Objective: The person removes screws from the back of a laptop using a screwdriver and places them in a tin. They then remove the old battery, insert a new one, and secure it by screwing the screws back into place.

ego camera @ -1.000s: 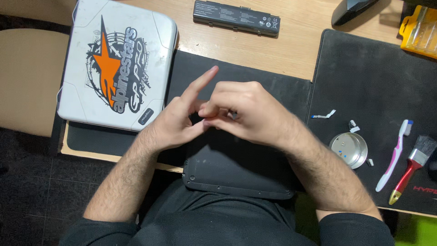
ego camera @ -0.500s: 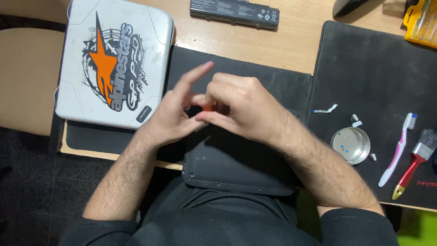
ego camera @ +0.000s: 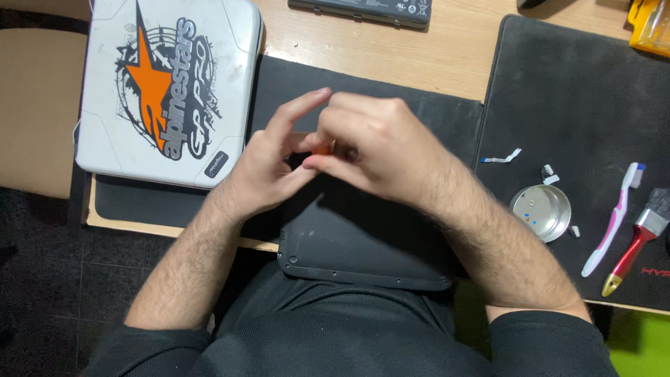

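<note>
My hands meet above a black laptop bottom panel (ego camera: 363,244) that lies on the desk edge against my body. My right hand (ego camera: 373,139) is curled, its fingertips pinched on a small orange thing (ego camera: 323,148) that barely shows. My left hand (ego camera: 269,171) touches the right fingertips from the left, with its index finger stretched up and out. Its other fingertips are hidden behind the right hand, so its hold is unclear.
A white laptop (ego camera: 167,91) with an orange star sticker lies at the left, and a black battery (ego camera: 363,8) at the top. On the black mat (ego camera: 579,91) at the right are a small ribbon cable (ego camera: 502,157), a round metal tin (ego camera: 541,211), a toothbrush (ego camera: 614,216) and a red-handled brush (ego camera: 635,241).
Both hands have stayed pressed together and shifted slightly up over the panel. The fingertips have worked a little around the small orange thing.
</note>
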